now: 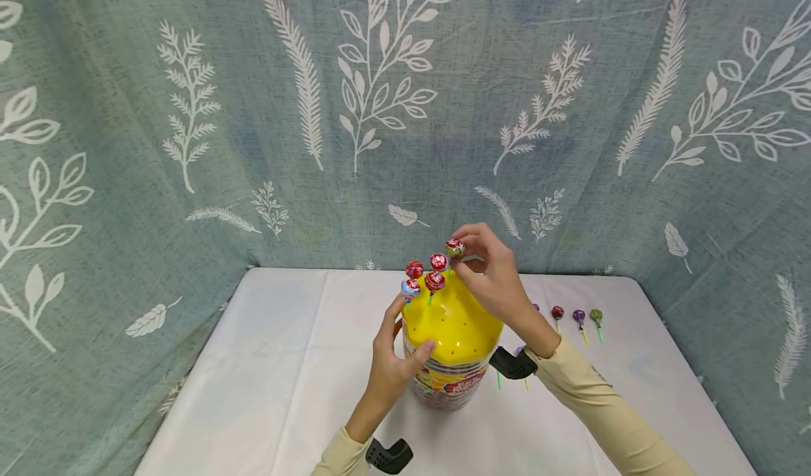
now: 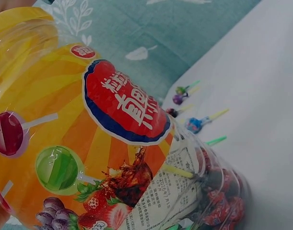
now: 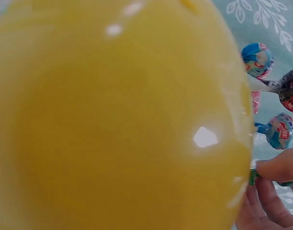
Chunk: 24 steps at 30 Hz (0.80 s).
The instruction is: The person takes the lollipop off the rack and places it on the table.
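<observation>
A clear candy jar [image 1: 451, 384] with a printed label and a domed yellow lid [image 1: 459, 332] stands on the table. My left hand [image 1: 393, 363] holds the jar at its left side, thumb on the lid and fingers around the far side. At the lid's back edge, my right hand [image 1: 497, 279] pinches a lollipop [image 1: 454, 248]; its green wrapper [image 3: 253, 177] shows by the thumb in the right wrist view. Several lollipops [image 1: 435, 281] stand upright in the lid's small holes, left of that hand. More wrapped lollipops [image 2: 225, 206] show through the jar's lower wall.
To the jar's right, several loose lollipops [image 1: 579, 315] lie on the white tablecloth [image 1: 304, 377], some partly hidden by the right forearm. A blue-wrapped one [image 2: 194, 124] lies near the jar's base. A leaf-patterned curtain [image 1: 443, 110] hangs behind and at both sides.
</observation>
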### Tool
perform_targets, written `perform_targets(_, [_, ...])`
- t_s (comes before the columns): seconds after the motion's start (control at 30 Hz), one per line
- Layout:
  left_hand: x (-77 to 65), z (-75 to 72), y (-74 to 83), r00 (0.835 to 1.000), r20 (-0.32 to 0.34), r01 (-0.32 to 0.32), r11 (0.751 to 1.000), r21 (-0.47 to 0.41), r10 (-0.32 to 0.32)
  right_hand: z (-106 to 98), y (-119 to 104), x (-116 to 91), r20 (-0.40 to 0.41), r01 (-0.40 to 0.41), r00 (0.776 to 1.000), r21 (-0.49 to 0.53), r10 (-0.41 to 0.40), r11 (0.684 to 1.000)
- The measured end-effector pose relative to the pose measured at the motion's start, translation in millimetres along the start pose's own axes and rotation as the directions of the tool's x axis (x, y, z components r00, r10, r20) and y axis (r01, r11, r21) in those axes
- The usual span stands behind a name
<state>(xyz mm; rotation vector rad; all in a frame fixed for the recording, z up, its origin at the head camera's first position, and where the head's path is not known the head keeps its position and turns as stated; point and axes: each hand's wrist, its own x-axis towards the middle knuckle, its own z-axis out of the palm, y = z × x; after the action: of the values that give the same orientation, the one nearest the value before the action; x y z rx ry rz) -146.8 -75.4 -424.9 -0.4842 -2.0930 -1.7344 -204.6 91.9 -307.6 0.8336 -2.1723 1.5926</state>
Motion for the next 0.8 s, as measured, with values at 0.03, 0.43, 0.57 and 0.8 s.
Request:
perform_targets(0.03, [0.1, 0.2, 0.8, 1.0, 0.0, 0.005, 1.0, 0.003, -0.005, -1, 0, 0, -0.011, 0.008, 1.0, 0.004, -0.008, 1.0])
perform_targets(0.43, [0.2, 1.9, -1.5, 1.0, -0.015, -0.012, 1.0, 0.009, 0.012, -19, -7, -2, -0.065, 0.012, 0.998, 0.019, -0.011, 1.0])
perform_targets(0.57, [-0.3, 1.4, -1.7, 1.0, -0.014, -0.009, 1.0, 0.01, 0.009, -23, -8, -5, -0.072, 0.01, 0.997, 0.015, -0.009, 1.0])
perform_targets(0.8, [-0.4, 0.9, -1.9, 1.0, -0.011, -0.01, 1.0, -0.008, 0.01, -29, -9, -13, -0.095, 0.011, 0.995, -0.05, -0.016, 0.999])
